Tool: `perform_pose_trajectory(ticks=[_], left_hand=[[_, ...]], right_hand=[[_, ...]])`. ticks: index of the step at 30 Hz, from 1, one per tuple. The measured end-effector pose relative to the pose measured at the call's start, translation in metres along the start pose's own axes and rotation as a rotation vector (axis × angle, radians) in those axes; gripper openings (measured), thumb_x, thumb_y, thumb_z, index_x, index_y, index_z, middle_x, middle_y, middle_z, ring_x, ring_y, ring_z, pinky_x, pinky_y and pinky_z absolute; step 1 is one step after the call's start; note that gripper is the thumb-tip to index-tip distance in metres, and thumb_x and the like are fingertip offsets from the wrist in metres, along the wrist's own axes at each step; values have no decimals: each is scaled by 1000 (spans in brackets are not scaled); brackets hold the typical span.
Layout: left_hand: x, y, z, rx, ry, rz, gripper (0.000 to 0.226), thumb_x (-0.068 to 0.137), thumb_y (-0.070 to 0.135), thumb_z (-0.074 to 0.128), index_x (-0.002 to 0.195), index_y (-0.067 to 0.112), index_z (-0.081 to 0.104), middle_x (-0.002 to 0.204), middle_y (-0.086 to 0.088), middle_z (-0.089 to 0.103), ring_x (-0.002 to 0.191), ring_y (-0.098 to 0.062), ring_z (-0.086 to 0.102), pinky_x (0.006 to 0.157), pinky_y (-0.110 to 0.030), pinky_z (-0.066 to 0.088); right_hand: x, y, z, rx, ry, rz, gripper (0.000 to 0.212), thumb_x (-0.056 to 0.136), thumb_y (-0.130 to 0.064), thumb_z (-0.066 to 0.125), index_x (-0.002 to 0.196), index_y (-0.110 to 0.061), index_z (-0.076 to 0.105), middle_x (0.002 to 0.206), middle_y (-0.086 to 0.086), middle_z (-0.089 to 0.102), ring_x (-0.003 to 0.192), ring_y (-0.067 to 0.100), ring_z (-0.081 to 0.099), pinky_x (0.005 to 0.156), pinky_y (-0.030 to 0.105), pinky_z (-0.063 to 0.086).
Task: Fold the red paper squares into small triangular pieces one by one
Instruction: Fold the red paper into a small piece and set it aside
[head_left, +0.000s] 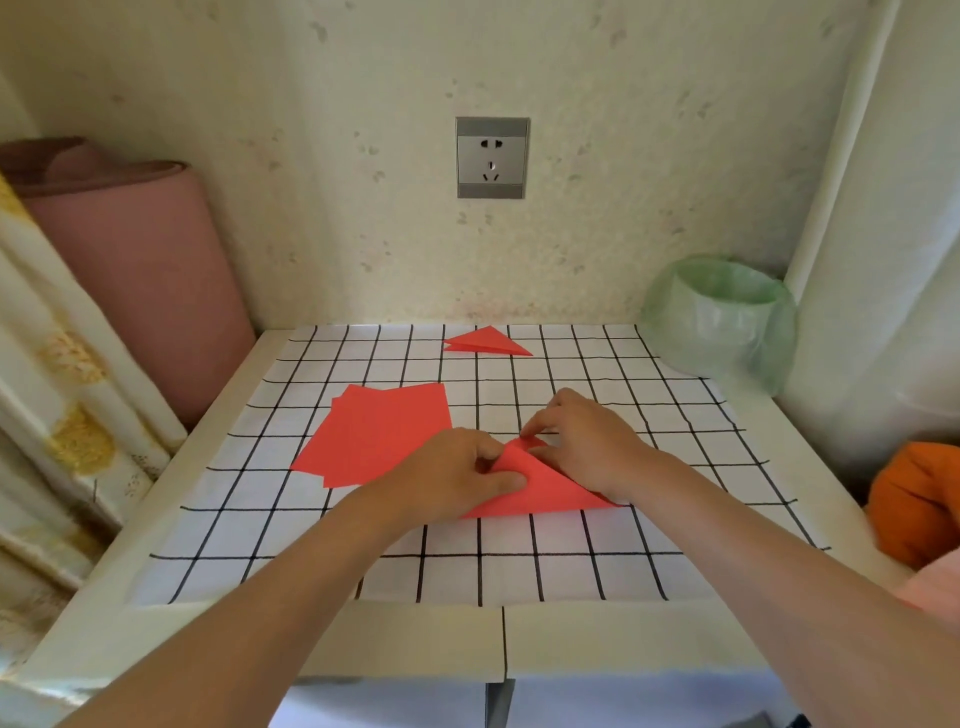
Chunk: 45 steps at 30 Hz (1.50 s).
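A red paper sheet (540, 491), folded into a triangle, lies on the checked cloth (467, 561) in the middle of the table. My left hand (457, 475) pinches its left part, thumb on top and fingers curled at the upper edge. My right hand (582, 441) pinches the triangle's top corner with its fingertips, the palm resting over the right side. A small stack of flat red squares (379, 434) lies just left of my hands. One finished red triangle (485, 343) sits at the far edge of the cloth.
A bin lined with a green plastic bag (722, 317) stands at the back right corner. A pink rolled mat (135, 270) leans at the left. An orange cloth (919, 504) lies off the right edge. A wall socket (492, 157) is straight ahead.
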<state>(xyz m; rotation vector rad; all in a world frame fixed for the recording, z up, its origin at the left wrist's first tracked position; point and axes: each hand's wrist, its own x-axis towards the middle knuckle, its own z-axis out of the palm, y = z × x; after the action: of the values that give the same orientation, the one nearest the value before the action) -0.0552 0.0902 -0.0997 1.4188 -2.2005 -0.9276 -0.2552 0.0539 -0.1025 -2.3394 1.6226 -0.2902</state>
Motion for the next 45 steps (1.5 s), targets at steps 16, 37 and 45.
perform_pose_trajectory(ticks=[16, 37, 45], left_hand=[[18, 2, 4, -137, 185, 4, 17, 88, 33, 69, 76, 21, 64, 80, 5, 64, 76, -9, 59, 79, -38, 53], [11, 25, 10, -211, 356, 97, 26, 94, 21, 64, 113, 38, 70, 90, 26, 71, 82, 8, 64, 76, -10, 50], [16, 19, 12, -152, 377, 38, 21, 97, 30, 59, 114, 32, 72, 95, 13, 74, 87, -3, 67, 83, -31, 55]], right_hand=[[-6, -3, -13, 708, 78, 139, 38, 86, -12, 72, 118, -29, 62, 88, -5, 73, 81, 9, 69, 71, 21, 50], [-23, -10, -29, 764, 69, 188, 17, 93, -15, 65, 99, -24, 78, 91, -3, 77, 84, 10, 70, 78, 25, 54], [-19, -9, -23, 597, 108, 151, 17, 96, -25, 63, 87, -21, 77, 76, -7, 70, 68, 5, 59, 64, 23, 44]])
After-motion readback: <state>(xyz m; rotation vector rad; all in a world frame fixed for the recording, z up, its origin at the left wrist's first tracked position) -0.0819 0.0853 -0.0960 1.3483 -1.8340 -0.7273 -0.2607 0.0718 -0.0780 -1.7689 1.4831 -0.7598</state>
